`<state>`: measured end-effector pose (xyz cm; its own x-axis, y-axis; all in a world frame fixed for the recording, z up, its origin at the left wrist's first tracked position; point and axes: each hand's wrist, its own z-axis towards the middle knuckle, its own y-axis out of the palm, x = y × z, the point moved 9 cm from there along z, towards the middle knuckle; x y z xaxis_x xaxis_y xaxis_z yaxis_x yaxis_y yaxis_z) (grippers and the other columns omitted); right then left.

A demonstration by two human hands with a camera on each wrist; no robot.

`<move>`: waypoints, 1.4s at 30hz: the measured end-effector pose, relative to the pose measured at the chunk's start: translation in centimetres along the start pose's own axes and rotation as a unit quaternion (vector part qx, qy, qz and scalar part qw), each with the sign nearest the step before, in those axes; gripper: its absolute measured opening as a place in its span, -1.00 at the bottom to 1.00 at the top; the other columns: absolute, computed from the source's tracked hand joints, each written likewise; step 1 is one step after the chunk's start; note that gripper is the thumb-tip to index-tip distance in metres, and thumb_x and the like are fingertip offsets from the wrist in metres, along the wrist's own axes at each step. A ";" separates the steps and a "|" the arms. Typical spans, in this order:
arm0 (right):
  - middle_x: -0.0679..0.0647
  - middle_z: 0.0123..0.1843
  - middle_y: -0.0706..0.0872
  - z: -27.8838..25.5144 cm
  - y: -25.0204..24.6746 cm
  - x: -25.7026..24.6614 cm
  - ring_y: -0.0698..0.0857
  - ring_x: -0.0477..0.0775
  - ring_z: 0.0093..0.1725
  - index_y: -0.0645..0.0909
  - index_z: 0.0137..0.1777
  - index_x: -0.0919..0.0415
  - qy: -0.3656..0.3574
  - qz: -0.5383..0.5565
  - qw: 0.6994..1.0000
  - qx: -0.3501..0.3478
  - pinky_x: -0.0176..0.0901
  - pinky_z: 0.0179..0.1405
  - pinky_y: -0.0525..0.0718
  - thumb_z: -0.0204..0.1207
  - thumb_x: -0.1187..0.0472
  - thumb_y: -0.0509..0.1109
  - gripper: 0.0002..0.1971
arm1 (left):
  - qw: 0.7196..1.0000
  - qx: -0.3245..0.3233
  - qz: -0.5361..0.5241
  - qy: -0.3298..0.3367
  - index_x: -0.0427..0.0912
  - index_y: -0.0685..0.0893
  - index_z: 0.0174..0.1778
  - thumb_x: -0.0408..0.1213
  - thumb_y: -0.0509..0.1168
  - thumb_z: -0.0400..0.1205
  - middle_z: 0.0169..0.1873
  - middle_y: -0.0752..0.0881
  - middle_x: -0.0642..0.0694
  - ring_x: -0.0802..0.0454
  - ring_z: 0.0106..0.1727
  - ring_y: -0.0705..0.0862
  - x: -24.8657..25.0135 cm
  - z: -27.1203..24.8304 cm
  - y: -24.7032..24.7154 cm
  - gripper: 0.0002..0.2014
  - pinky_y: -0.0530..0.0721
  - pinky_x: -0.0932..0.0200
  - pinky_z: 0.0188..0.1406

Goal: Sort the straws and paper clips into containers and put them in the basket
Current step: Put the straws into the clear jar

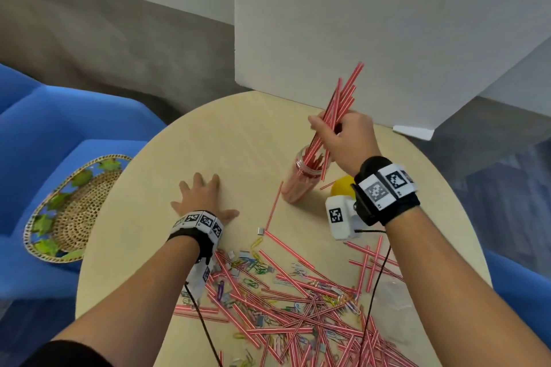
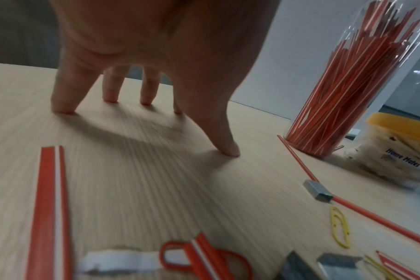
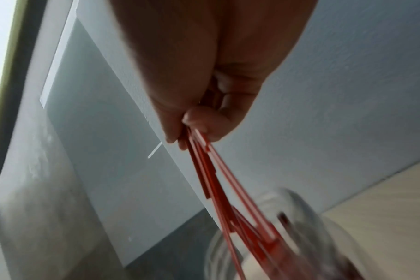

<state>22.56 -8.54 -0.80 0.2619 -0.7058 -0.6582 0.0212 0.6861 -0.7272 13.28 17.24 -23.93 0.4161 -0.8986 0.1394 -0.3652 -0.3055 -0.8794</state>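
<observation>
Right hand [image 1: 343, 140] pinches a straw bundle [image 1: 343, 98], apparently feeding it into the clear jar [image 1: 301, 179]; left hand [image 1: 199, 199], fingers spread and empty, braces on the table [image 1: 226, 143].

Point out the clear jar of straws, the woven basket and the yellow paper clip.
Clear glass jar of red striped straws [image 2: 343, 106], left wrist view, mid side wall.
Round woven wicker basket [image 1: 76, 217], head view, inner weave.
Yellow paper clip [image 2: 340, 227], left wrist view, middle loop.

Two hands [image 1: 199, 198] working at one table [image 1: 244, 134]: one jar [image 1: 301, 182], one basket [image 1: 74, 208], approx. a dozen straws [image 1: 343, 98] being held, dozens lying loose.
</observation>
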 end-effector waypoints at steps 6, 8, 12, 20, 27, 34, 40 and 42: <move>0.10 -0.39 0.76 1.1 -1.1 -1.2 0.72 -0.13 -0.56 0.73 -0.20 0.23 0.006 0.000 1.000 -0.020 -0.26 -0.42 0.74 0.56 -0.13 0.43 -0.61 | 1.000 -0.001 -0.008 0.003 0.23 0.20 0.52 0.39 0.48 0.24 0.55 0.19 -0.06 -0.32 0.57 0.15 -0.2 0.0 0.4 -0.02 0.45 -0.51 0.30; 0.02 -0.34 0.79 0.6 0.2 -0.8 0.76 -0.21 -0.45 0.72 -0.18 0.16 0.011 -0.039 0.997 -0.069 -0.41 -0.35 0.70 0.52 -0.15 0.46 -0.66 | 1.000 0.003 -0.009 0.005 0.23 0.18 0.53 0.39 0.48 0.25 0.56 0.17 -0.06 -0.33 0.58 0.14 -0.2 0.0 0.4 -0.02 0.44 -0.52 0.31; -0.09 -0.21 0.79 -0.8 1.6 0.5 0.75 -0.21 -0.19 0.76 -0.15 0.11 0.029 -0.033 0.993 -0.105 -0.34 -0.12 0.71 0.41 -0.10 0.57 -0.73 | 1.000 0.007 -0.012 0.007 0.22 0.16 0.55 0.39 0.47 0.25 0.57 0.16 -0.06 -0.34 0.59 0.13 -0.3 0.1 0.5 0.00 0.43 -0.53 0.31; -0.12 -0.30 0.73 -1.6 1.0 0.3 0.70 -0.11 -0.30 0.74 -0.29 0.03 0.016 -0.070 0.993 -0.096 -0.30 -0.30 0.65 0.40 0.16 0.62 -0.89 | 1.000 0.002 -0.014 0.007 0.22 0.13 0.58 0.38 0.48 0.28 0.60 0.13 -0.07 -0.34 0.61 0.08 -0.2 -0.1 0.4 0.01 0.38 -0.54 0.36; -0.07 -0.18 0.72 -1.0 0.6 -0.6 0.70 -0.10 -0.21 0.71 -0.16 0.02 0.010 -0.155 0.977 -0.143 -0.27 -0.13 0.67 0.48 0.20 0.56 -0.91 | 1.000 0.004 -0.017 0.009 0.22 0.12 0.58 0.37 0.48 0.29 0.61 0.11 -0.07 -0.35 0.61 0.09 -0.2 -0.1 0.6 0.01 0.36 -0.56 0.36; 0.08 0.08 0.75 -2.3 5.3 -1.2 0.74 0.11 0.02 0.77 0.02 0.09 -0.008 -0.290 0.922 -0.256 -0.03 0.06 0.74 0.57 0.25 0.37 -0.85 | 1.000 0.011 -0.012 0.008 0.22 0.10 0.58 0.39 0.46 0.28 0.62 0.09 -0.07 -0.34 0.62 0.07 -0.3 0.0 0.8 0.02 0.37 -0.56 0.36; -0.05 -0.05 0.55 -1.9 3.0 -2.8 0.57 0.01 -0.04 0.71 0.01 0.03 -0.025 -0.242 0.943 -0.228 -0.14 -0.05 0.59 0.56 0.34 0.30 -0.78 | 1.000 0.011 -0.014 0.010 0.21 0.10 0.58 0.39 0.46 0.28 0.61 0.08 -0.06 -0.35 0.62 0.06 -0.3 0.1 0.9 0.01 0.35 -0.56 0.36; -0.09 -0.16 0.61 -1.3 1.8 -3.2 0.64 -0.03 -0.11 0.72 -0.09 0.01 -0.028 -0.228 0.954 -0.194 -0.15 -0.05 0.68 0.51 0.39 0.36 -0.77 | 1.000 0.010 -0.015 0.008 0.21 0.10 0.58 0.38 0.46 0.29 0.62 0.07 -0.07 -0.35 0.62 0.06 -0.3 0.0 0.9 0.01 0.35 -0.57 0.37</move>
<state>20.52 -5.28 -0.28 0.3626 -0.8971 -0.2524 -0.2113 0.1846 -0.9598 12.79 17.26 -24.74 0.4136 -0.8937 0.1737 -0.3364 -0.3273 -0.8830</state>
